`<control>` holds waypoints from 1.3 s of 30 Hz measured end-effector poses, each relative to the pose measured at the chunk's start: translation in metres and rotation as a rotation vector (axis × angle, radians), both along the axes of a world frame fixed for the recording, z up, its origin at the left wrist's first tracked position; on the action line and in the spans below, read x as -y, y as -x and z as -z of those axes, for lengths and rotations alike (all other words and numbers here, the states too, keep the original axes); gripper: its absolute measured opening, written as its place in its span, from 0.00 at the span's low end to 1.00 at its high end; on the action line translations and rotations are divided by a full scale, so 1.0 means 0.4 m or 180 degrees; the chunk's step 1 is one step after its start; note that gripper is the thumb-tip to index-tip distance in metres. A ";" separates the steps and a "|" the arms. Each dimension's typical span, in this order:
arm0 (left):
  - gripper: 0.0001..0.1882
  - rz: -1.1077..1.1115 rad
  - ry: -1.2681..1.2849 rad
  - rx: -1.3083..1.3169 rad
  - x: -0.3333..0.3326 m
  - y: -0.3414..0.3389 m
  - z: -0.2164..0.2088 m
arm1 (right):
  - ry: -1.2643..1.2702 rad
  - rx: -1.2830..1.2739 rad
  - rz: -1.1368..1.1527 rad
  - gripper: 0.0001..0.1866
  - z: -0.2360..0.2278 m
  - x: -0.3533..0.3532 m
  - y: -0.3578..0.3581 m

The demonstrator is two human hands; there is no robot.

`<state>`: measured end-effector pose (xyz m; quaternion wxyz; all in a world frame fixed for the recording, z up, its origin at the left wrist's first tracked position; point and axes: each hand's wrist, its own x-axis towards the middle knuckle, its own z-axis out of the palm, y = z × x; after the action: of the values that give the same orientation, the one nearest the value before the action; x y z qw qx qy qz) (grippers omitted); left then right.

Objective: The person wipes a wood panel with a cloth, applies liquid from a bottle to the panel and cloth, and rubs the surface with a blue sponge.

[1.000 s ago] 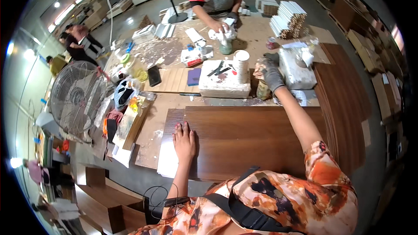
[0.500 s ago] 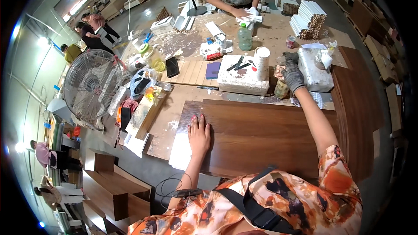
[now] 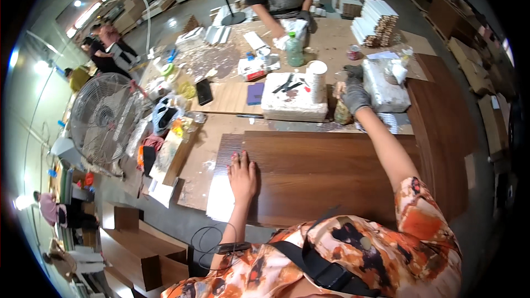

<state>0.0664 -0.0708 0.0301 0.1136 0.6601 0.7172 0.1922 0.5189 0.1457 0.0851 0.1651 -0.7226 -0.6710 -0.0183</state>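
My bare left hand (image 3: 242, 179) lies flat, fingers stretched out, across the left end of a dark brown wood-grain panel (image 3: 331, 171). Part of another dark board (image 3: 225, 160) and a white sheet (image 3: 220, 201) show beside it. Across the table, my right hand (image 3: 356, 98) wears a grey glove and is at a stained jar (image 3: 343, 113). Its fingers curl against crumpled brown material (image 3: 338, 90) at the jar's top; what they grip is hidden. To the right of the glove stands a white, paint-smeared block (image 3: 386, 91).
Another smeared block (image 3: 295, 99) carries a white cup (image 3: 316, 77) and dark strips. Nearby are a green bottle (image 3: 294, 49), a phone (image 3: 204, 92) and a purple pad (image 3: 255, 94). A large fan (image 3: 105, 118) stands left. Opposite, a co-worker's arm (image 3: 270, 22) reaches over white cloth.
The whole view has shifted slightly. My left hand stays flat on the panel and my right hand stays at the jar. The co-worker's hands and white cloth have moved.
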 end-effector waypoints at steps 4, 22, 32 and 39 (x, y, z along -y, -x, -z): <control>0.30 -0.0022 -0.0030 -0.0012 0.015 0.017 0.008 | 0.0099 0.0167 -0.0123 0.17 -0.042 0.017 0.061; 0.29 0.0122 0.0037 -0.0205 0.007 -0.011 0.045 | -0.0591 -0.0489 -0.0766 0.29 0.033 -0.020 -0.046; 0.29 0.0070 0.0073 -0.0315 0.006 0.004 0.063 | 0.1146 0.0118 0.0289 0.27 -0.137 0.049 0.066; 0.29 0.0119 0.0033 -0.0360 -0.001 0.005 0.066 | 0.1183 0.0327 0.0020 0.25 -0.090 -0.001 0.041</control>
<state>0.0642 -0.0703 0.0039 0.0800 0.6826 0.7110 0.1487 0.5025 0.1459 0.1212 -0.0058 -0.7409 -0.6681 0.0685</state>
